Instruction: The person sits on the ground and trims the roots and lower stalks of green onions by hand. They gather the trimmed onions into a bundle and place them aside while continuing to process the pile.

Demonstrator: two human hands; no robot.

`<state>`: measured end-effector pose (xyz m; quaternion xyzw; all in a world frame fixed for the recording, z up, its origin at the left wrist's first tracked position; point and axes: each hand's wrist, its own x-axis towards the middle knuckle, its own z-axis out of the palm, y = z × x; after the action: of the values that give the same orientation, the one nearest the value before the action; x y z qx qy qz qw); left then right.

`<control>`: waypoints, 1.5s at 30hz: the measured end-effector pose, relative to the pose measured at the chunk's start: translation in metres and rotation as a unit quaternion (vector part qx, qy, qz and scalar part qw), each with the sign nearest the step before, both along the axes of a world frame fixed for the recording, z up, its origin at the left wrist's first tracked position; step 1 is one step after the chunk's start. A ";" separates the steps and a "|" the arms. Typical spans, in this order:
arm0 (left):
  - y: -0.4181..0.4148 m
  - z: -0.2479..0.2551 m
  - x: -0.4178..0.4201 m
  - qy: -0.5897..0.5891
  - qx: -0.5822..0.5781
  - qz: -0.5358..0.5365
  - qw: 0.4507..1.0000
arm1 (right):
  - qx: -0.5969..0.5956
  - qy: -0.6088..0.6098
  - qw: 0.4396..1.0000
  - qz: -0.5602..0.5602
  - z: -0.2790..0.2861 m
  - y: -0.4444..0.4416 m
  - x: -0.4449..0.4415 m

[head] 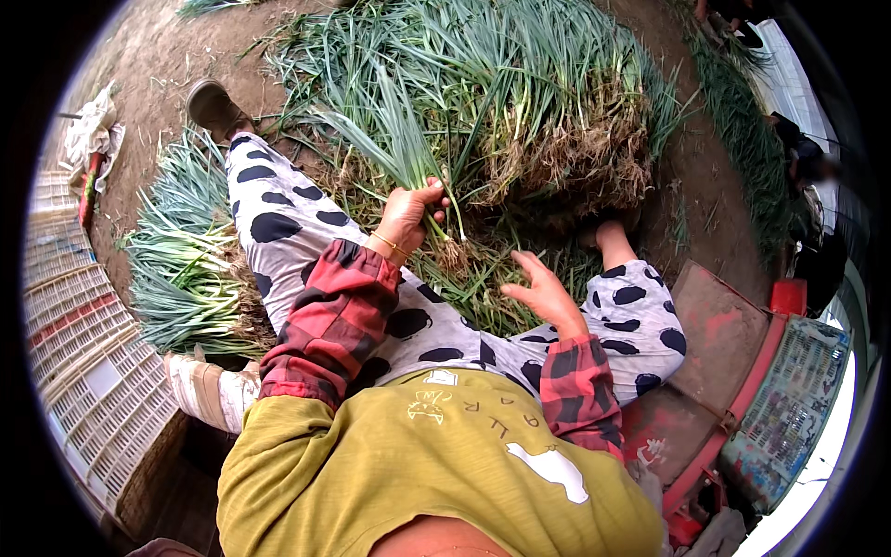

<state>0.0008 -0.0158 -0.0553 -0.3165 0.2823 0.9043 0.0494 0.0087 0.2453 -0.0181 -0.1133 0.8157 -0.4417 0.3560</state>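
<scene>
My left hand [411, 214] grips a small bunch of green onions [407, 150] low on the stems, the leaves pointing up and away, the roots hanging below the fist. To its right, my right hand [543, 291] is held with its fingers apart above loose green leaves [480, 306] on the ground between my legs, touching no onions. Beyond both hands lies a large heap of green onions [529, 90], its brown roots facing me. At my left leg, a stacked pile of green onions [188, 278] has its roots towards the leg.
White plastic crates [97, 348] stand along the left, near a white cloth [94, 129]. A red metal frame with brown panels [717, 341] and a worn blue-green crate [786, 411] are at the right. Another row of green onions [741, 146] and other people [807, 153] are at the far right.
</scene>
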 end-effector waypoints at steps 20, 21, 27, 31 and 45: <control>0.017 0.006 0.010 0.020 -0.065 -0.050 0.996 | -0.050 0.070 0.978 -0.189 0.009 -0.048 0.020; 0.027 0.006 0.013 0.014 -0.104 -0.057 0.993 | -0.075 0.058 0.976 -0.197 0.022 -0.057 0.002; 0.053 -0.014 0.028 0.076 -0.214 -0.087 0.970 | -0.277 0.052 0.949 -0.142 0.064 -0.136 -0.068; 0.056 -0.021 0.031 0.084 -0.265 -0.091 0.956 | -0.205 0.045 0.975 -0.077 0.064 -0.159 -0.073; -0.043 0.056 0.033 0.073 0.027 0.063 0.995 | -0.303 -0.125 0.804 -0.495 -0.048 -0.040 -0.076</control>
<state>0.0343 -0.0584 0.0010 -0.2650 0.2401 0.9337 -0.0197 -0.0674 0.2054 -0.0659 0.2599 0.5337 -0.7933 0.1355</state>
